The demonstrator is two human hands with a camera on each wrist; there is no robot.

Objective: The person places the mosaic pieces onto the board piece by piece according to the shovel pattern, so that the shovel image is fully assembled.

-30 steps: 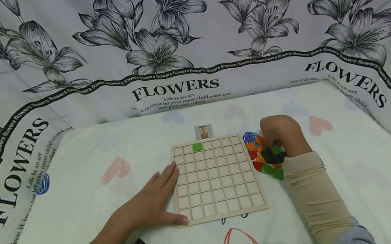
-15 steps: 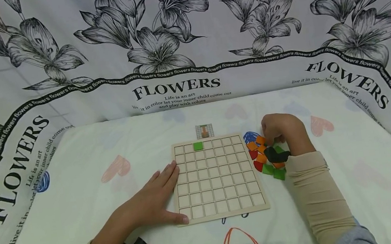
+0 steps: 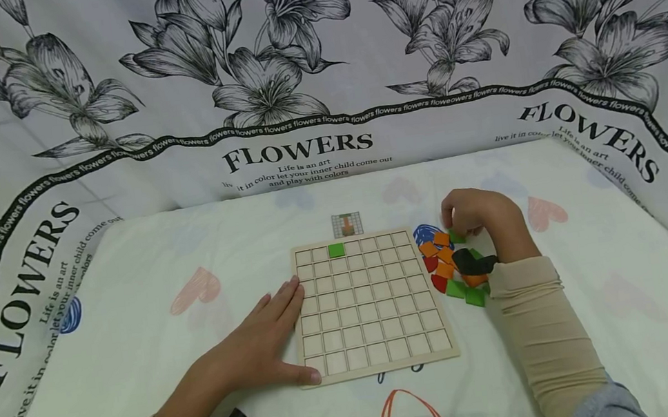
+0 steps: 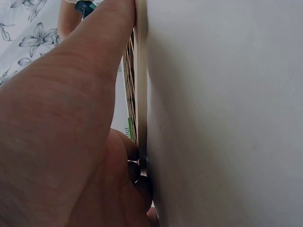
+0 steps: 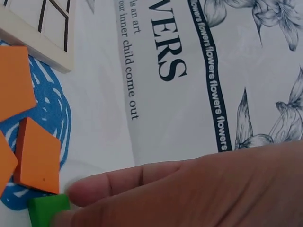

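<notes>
A wooden board divided into small square cells lies on the cloth, with one green square tile in its top row. Against the board's left edge rests my left hand, fingers straight and thumb by the near corner. In the left wrist view that hand runs along the board's side. To the right of the board, my right hand pinches a green tile with thumb and fingertip at the far end of a loose pile. Orange tiles lie close beside the fingertips.
The pile holds several orange tiles, red pieces and green tiles, partly hidden by the black wrist device. A small gridded picture card lies beyond the board. A flower-printed cloth hangs behind.
My right hand has shifted slightly away toward the pile's far end, and a green tile now shows at its fingertips. The left hand and board stay put.
</notes>
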